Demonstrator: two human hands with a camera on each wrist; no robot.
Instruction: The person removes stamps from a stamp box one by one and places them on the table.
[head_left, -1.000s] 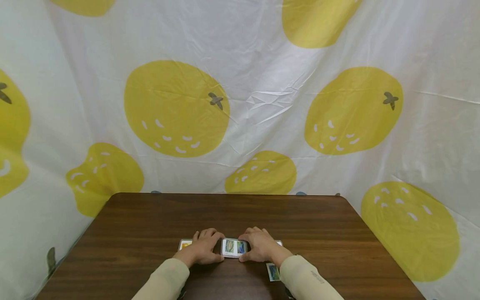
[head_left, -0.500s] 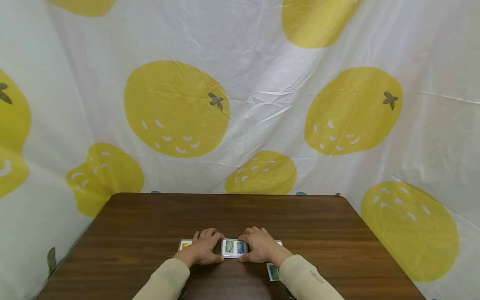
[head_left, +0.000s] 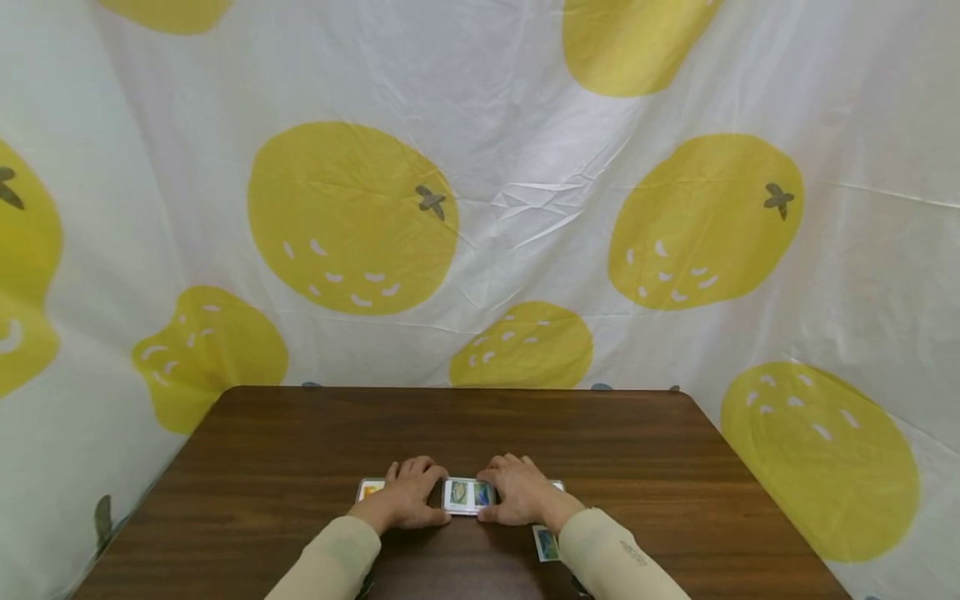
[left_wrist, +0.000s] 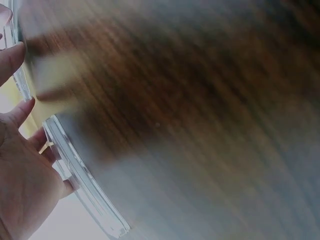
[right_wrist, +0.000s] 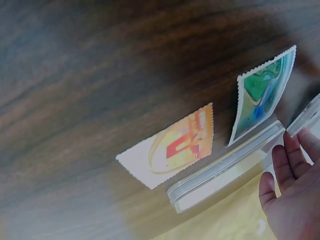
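- A pale curtain (head_left: 525, 250) printed with big yellow fruit fills most of my head view, behind and beyond the table.
- Below it I have the dark wood-grain table (head_left: 450, 433), its far corners rounded.
- Two cream sleeves come in from the bottom edge: left sleeve (head_left: 330, 554) and right sleeve (head_left: 618, 550), the latter with faint lettering.
- I see the left hand (head_left: 407, 498) gripping the left end of the middle case, thumb on the near side and a finger on the far side.
- The right hand (head_left: 522, 492) grips the other end the same way.
- Held between them, the middle case (head_left: 470, 497) lies face up at the row's centre, showing two small pictures.
- Left case (left_wrist: 85, 176) and right case (right_wrist: 225, 162), both clear-edged, sit just beside it, one at each end, partly covered by the hands in my head view.
- By the right case, my right wrist camera shows two loose stamps on the wood: a green-and-blue stamp (right_wrist: 262, 92) and an orange-and-white stamp (right_wrist: 185, 145).
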